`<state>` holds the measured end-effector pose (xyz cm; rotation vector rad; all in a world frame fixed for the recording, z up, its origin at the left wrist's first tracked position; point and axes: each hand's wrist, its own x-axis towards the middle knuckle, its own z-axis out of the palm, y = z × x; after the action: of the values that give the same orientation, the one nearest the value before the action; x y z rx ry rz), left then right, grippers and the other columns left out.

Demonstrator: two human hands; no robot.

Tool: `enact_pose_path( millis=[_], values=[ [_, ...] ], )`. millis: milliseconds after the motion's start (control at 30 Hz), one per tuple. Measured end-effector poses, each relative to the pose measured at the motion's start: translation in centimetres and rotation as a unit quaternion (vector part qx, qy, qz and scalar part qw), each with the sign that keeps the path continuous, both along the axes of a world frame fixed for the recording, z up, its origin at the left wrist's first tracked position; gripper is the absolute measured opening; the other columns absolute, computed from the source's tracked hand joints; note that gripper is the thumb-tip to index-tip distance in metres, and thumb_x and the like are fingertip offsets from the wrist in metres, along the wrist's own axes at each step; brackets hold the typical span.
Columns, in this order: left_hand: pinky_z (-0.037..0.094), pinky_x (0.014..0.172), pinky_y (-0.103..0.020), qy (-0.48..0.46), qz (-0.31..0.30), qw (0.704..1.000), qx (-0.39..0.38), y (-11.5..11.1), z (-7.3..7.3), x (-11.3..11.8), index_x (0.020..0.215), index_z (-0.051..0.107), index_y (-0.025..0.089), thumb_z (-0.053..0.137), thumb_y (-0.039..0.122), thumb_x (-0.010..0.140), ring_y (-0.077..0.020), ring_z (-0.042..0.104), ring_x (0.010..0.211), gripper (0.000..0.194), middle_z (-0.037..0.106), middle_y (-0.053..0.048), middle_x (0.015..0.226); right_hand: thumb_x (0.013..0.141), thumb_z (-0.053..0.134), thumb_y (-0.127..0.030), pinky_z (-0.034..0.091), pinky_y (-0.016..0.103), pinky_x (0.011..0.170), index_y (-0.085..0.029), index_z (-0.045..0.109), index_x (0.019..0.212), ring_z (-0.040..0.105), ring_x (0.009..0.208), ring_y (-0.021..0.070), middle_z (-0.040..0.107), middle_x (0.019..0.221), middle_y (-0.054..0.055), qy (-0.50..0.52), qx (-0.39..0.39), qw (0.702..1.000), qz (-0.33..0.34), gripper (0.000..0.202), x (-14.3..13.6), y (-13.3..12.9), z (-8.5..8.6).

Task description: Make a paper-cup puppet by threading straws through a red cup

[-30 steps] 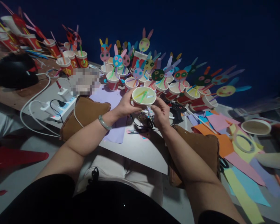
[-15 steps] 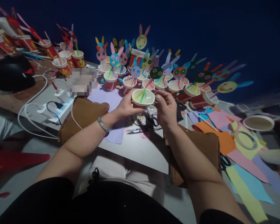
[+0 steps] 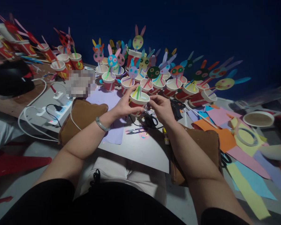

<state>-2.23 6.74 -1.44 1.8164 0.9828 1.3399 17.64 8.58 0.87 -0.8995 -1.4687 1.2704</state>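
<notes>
My left hand is wrapped round a red and white paper cup, held upright above the table. Green and yellow drinking straws stand inside it. At the cup's right rim, my right hand has its thumb and fingers pinched together; what they hold, if anything, is hidden. Below the cup lie thread snips and black-handled scissors. Just behind it, rows of similar cups carry paper rabbit faces on straws, such as a dark green face.
A white power strip with cables and a brown cushion are at left. Another brown cushion is under my right forearm. Coloured paper sheets, a tape roll and a large cup lie at right.
The cup has tipped from facing me to more upright, and sits slightly lower and further left. Its straws now rise above the rim. My right hand stays at the rim.
</notes>
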Motion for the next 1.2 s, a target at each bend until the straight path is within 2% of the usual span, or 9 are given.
enact_pose_path(
  millis=[100, 200, 267, 333, 433, 533, 733, 1000, 1200],
  values=[
    [0.052, 0.104, -0.041, -0.017, 0.003, 0.999, -0.032, -0.2, 0.7, 0.0, 0.134, 0.059, 0.019, 0.075, 0.076, 0.075, -0.0287, 0.067, 0.118, 0.083, 0.068, -0.014, 0.129, 0.066, 0.092, -0.061, 0.054, 0.028, 0.054, -0.021, 0.07, 0.079, 0.058, 0.052, 0.0103, 0.066, 0.061, -0.003, -0.002, -0.005, 1.0, 0.01, 0.048, -0.1, -0.1, -0.2],
    [0.053, 0.098, -0.037, 0.004, 0.026, 0.999, -0.043, -0.3, 1.6, -0.5, 0.109, 0.072, 0.015, 0.065, 0.062, 0.087, -0.0248, 0.067, 0.107, 0.053, 0.073, -0.011, 0.11, 0.068, 0.09, -0.063, 0.053, 0.028, 0.055, -0.021, 0.069, 0.08, 0.059, 0.054, 0.0114, 0.066, 0.063, -0.003, -0.018, 0.0, 1.0, 0.02, 0.049, -0.3, -0.2, -0.4],
    [0.053, 0.095, -0.035, 0.023, 0.032, 0.998, -0.052, -0.2, 2.0, -1.0, 0.099, 0.076, 0.014, 0.067, 0.048, 0.084, -0.0228, 0.067, 0.102, 0.038, 0.074, -0.009, 0.104, 0.07, 0.089, -0.063, 0.052, 0.028, 0.055, -0.021, 0.068, 0.082, 0.059, 0.055, 0.0119, 0.067, 0.064, -0.003, -0.032, 0.009, 0.999, 0.026, 0.048, -0.4, -0.3, -0.6],
    [0.053, 0.083, -0.031, 0.028, 0.035, 0.995, -0.088, -0.1, 2.3, -1.5, 0.091, 0.077, 0.012, 0.066, 0.038, 0.08, -0.0197, 0.066, 0.089, 0.03, 0.074, -0.007, 0.092, 0.074, 0.086, -0.063, 0.05, 0.028, 0.056, -0.022, 0.067, 0.083, 0.059, 0.056, 0.0123, 0.066, 0.065, -0.003, -0.046, 0.023, 0.998, 0.035, 0.047, -0.5, -0.3, -0.8],
    [0.049, 0.068, -0.028, 0.015, 0.033, 0.988, -0.148, 0.0, 2.2, -1.8, 0.088, 0.076, 0.009, 0.069, 0.033, 0.076, -0.016, 0.062, 0.072, 0.027, 0.072, -0.005, 0.079, 0.078, 0.082, -0.063, 0.05, 0.03, 0.057, -0.022, 0.065, 0.084, 0.058, 0.056, 0.0132, 0.064, 0.065, -0.003, -0.063, 0.048, 0.996, 0.038, 0.044, -0.6, -0.3, -1.3],
    [0.051, 0.07, -0.028, -0.005, 0.023, 0.988, -0.151, 0.1, 1.9, -1.7, 0.093, 0.078, 0.008, 0.077, 0.034, 0.073, -0.0157, 0.064, 0.073, 0.032, 0.075, -0.006, 0.084, 0.081, 0.08, -0.062, 0.049, 0.032, 0.059, -0.023, 0.065, 0.085, 0.058, 0.056, 0.0147, 0.064, 0.065, -0.002, -0.072, 0.059, 0.995, 0.029, 0.042, -0.6, -0.3, -1.7],
    [0.054, 0.08, -0.032, -0.019, 0.013, 0.996, -0.089, 0.1, 2.1, -1.9, 0.089, 0.081, 0.012, 0.083, 0.046, 0.071, -0.0188, 0.07, 0.085, 0.038, 0.077, -0.009, 0.093, 0.08, 0.082, -0.061, 0.049, 0.031, 0.058, -0.024, 0.065, 0.084, 0.059, 0.057, 0.015, 0.065, 0.066, -0.002, -0.062, 0.051, 0.996, 0.038, 0.041, -0.6, -0.5, -1.6],
    [0.054, 0.102, -0.039, 0.014, 0.032, 0.996, -0.079, 0.2, 1.9, -2.2, 0.091, 0.082, 0.016, 0.083, 0.036, 0.073, -0.0232, 0.072, 0.104, 0.027, 0.079, -0.01, 0.11, 0.076, 0.084, -0.064, 0.048, 0.031, 0.055, -0.023, 0.063, 0.082, 0.059, 0.057, 0.0151, 0.065, 0.066, -0.001, -0.065, 0.042, 0.996, 0.049, 0.047, -1.0, -0.8, -1.7],
    [0.055, 0.102, -0.041, 0.003, 0.034, 0.995, -0.09, 0.0, 1.9, -2.0, 0.09, 0.08, 0.015, 0.081, 0.034, 0.074, -0.0239, 0.072, 0.107, 0.025, 0.077, -0.011, 0.118, 0.069, 0.088, -0.067, 0.047, 0.029, 0.051, -0.022, 0.064, 0.08, 0.058, 0.052, 0.0129, 0.065, 0.065, -0.001, -0.06, 0.019, 0.996, 0.062, 0.053, -1.1, -1.1, -1.7]
  ],
)
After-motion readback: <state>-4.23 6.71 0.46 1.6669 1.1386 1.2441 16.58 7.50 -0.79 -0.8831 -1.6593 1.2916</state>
